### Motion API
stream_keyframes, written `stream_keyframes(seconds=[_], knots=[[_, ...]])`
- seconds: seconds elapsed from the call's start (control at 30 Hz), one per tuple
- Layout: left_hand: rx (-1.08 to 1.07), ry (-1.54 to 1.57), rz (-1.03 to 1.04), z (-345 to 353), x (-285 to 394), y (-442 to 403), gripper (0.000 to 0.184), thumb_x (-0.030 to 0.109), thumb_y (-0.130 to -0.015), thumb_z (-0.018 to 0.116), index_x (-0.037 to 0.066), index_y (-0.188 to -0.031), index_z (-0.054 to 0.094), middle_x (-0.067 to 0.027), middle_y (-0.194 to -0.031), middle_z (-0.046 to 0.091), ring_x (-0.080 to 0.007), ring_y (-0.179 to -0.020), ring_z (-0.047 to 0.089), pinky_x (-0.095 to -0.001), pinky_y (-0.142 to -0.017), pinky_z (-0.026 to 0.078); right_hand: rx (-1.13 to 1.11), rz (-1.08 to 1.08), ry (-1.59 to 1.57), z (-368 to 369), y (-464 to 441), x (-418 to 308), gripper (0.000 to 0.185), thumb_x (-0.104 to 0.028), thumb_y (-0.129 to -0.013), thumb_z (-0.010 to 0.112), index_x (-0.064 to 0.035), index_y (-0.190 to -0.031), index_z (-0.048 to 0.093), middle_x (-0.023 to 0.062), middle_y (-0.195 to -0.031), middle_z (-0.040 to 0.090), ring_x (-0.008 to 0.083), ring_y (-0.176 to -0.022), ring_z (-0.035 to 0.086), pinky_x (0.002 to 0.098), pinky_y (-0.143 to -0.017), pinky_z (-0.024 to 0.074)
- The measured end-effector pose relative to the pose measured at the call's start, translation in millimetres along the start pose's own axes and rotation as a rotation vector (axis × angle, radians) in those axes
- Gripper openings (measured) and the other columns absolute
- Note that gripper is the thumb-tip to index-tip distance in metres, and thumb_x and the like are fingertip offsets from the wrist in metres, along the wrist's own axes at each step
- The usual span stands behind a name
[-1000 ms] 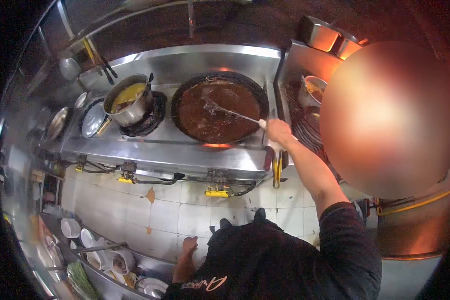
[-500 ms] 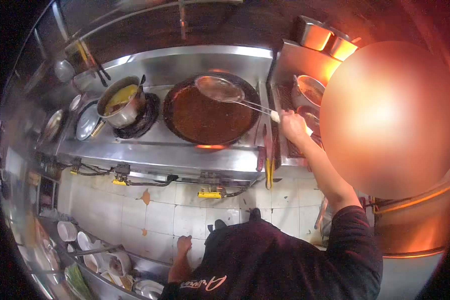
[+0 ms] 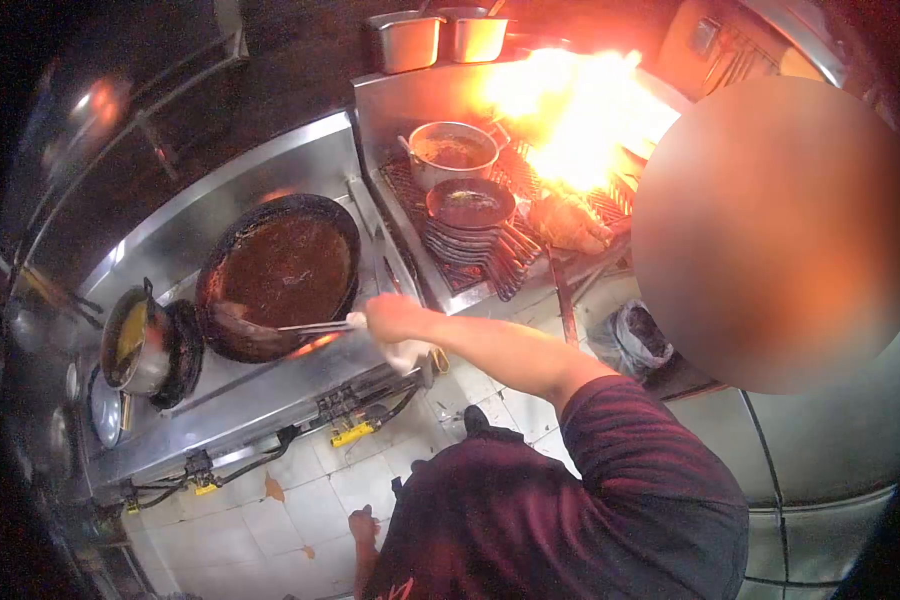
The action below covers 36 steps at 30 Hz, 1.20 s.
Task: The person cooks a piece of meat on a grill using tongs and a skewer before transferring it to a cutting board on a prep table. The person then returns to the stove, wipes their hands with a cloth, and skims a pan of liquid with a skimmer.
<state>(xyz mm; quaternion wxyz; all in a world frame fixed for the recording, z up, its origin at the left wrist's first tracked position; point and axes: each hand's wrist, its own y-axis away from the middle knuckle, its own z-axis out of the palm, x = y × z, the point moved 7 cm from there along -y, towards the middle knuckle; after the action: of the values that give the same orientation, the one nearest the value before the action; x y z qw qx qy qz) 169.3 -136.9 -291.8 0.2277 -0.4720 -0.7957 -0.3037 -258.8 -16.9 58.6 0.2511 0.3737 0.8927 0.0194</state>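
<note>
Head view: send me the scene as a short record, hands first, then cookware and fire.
Right hand: right hand grips the handle of a skimmer
Skimmer head: at the near edge of the wok; blurred, contact with the liquid unclear
Wok contents: dark brown liquid
Left hand: left hand low above the floor, apart from the cookware
Left of wok: metal pot, yellowish contents
Grill: two-handled pot, stacked dark pans
Fire: tall flames beyond the pans
</note>
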Motion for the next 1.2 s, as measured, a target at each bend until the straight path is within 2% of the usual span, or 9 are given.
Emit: stream_keyframes(seconds=[0.1, 0.17, 0.33, 0.43, 0.63, 0.73, 0.87, 0.93, 1.2], knots=[[-0.059, -0.454, 0.206, 0.3, 14.1, 2.9, 0.022, 0.016, -0.084, 0.048, 0.001, -0.069, 0.054, -0.0108, -0.053, 0.053, -0.0173, -0.037, 0.050, -0.0322, -0.033, 0.041, 0.104, 0.097, 0.098, -19.5, -8.1, 20.4, 0.023, -0.014, -0.073, 0.057, 0.0004, -0.088, 0.065, 0.0204, -0.090, 0.064, 0.0318, -0.082, 0.065, 0.0422, -0.072, 0.0522], [0.013, -0.028, 0.035, 13.5, -15.0, 3.5, 0.023, 0.018, -0.083, 0.049, 0.001, -0.069, 0.055, -0.0107, -0.053, 0.053, -0.0176, -0.037, 0.050, -0.0322, -0.034, 0.041, 0.157, 0.085, 0.183, -37.8, -7.4, 25.6, 0.023, -0.015, -0.073, 0.056, -0.0010, -0.089, 0.066, 0.0197, -0.092, 0.064, 0.0312, -0.083, 0.065, 0.0420, -0.071, 0.0526], [-0.076, -0.058, -0.130, 3.7, 5.7, 32.8, 0.023, 0.021, -0.084, 0.048, 0.002, -0.072, 0.057, -0.0095, -0.056, 0.053, -0.0185, -0.039, 0.050, -0.0322, -0.034, 0.041, 0.284, 0.051, 0.391, -41.0, -39.1, 61.2, 0.019, -0.016, -0.078, 0.053, -0.0028, -0.084, 0.064, 0.0176, -0.078, 0.065, 0.0291, -0.073, 0.066, 0.0406, -0.062, 0.0537], [-0.093, 0.189, -0.468, 21.9, -26.2, 46.9, 0.019, 0.021, -0.081, 0.051, 0.004, -0.075, 0.058, -0.0101, -0.061, 0.055, -0.0200, -0.043, 0.053, -0.0336, -0.038, 0.043, 0.449, -0.017, 0.573, -53.3, -33.3, 57.9, 0.017, -0.016, -0.079, 0.050, -0.0029, -0.085, 0.060, 0.0178, -0.075, 0.063, 0.0298, -0.068, 0.065, 0.0400, -0.059, 0.0536], [-0.090, -0.568, 0.043, 50.0, -51.3, 41.9, 0.017, 0.020, -0.071, 0.059, 0.009, -0.084, 0.060, -0.0108, -0.064, 0.059, -0.0238, -0.063, 0.060, -0.0386, -0.053, 0.048, 0.610, -0.141, 0.721, -69.1, -25.4, 54.7, 0.013, -0.014, -0.079, 0.049, -0.0046, -0.079, 0.058, 0.0144, -0.067, 0.061, 0.0262, -0.058, 0.063, 0.0359, -0.048, 0.0516], [-0.277, -0.383, -0.244, 24.5, -22.9, 37.9, 0.019, 0.017, -0.069, 0.062, 0.010, -0.086, 0.061, -0.0094, -0.064, 0.060, -0.0252, -0.066, 0.060, -0.0395, -0.055, 0.048, 0.699, -0.138, 0.685, -82.9, -8.0, 46.0, 0.012, -0.014, -0.077, 0.051, -0.0048, -0.075, 0.058, 0.0144, -0.066, 0.060, 0.0262, -0.058, 0.063, 0.0366, -0.049, 0.0516], [-0.172, -0.630, 0.191, 30.6, -25.3, 24.4, 0.020, 0.018, -0.071, 0.064, 0.003, -0.082, 0.058, -0.0090, -0.063, 0.061, -0.0235, -0.050, 0.057, -0.0355, -0.045, 0.046, 0.458, -0.147, 0.441, -79.4, 6.9, 16.6, 0.017, -0.013, -0.073, 0.054, -0.0034, -0.087, 0.057, 0.0195, -0.077, 0.062, 0.0324, -0.067, 0.064, 0.0433, -0.056, 0.0521], [-0.100, 0.133, -0.214, 26.3, -46.1, 14.9, 0.023, 0.020, -0.076, 0.060, -0.002, -0.076, 0.054, -0.0105, -0.056, 0.056, -0.0213, -0.038, 0.050, -0.0343, -0.037, 0.042, 0.350, -0.128, 0.308, -67.9, 15.9, -5.1, 0.018, -0.013, -0.072, 0.055, -0.0056, -0.088, 0.060, 0.0193, -0.074, 0.063, 0.0332, -0.071, 0.064, 0.0431, -0.062, 0.0513], [0.008, 0.292, -0.122, 8.1, -34.2, -2.1, 0.023, 0.021, -0.079, 0.055, 0.000, -0.075, 0.049, -0.0095, -0.051, 0.050, -0.0179, -0.032, 0.042, -0.0315, -0.030, 0.036, -0.023, 0.018, -0.116, 7.5, 5.3, -36.1, 0.026, -0.017, -0.073, 0.056, -0.0023, -0.093, 0.064, 0.0213, -0.088, 0.064, 0.0347, -0.084, 0.063, 0.0433, -0.074, 0.0503]])
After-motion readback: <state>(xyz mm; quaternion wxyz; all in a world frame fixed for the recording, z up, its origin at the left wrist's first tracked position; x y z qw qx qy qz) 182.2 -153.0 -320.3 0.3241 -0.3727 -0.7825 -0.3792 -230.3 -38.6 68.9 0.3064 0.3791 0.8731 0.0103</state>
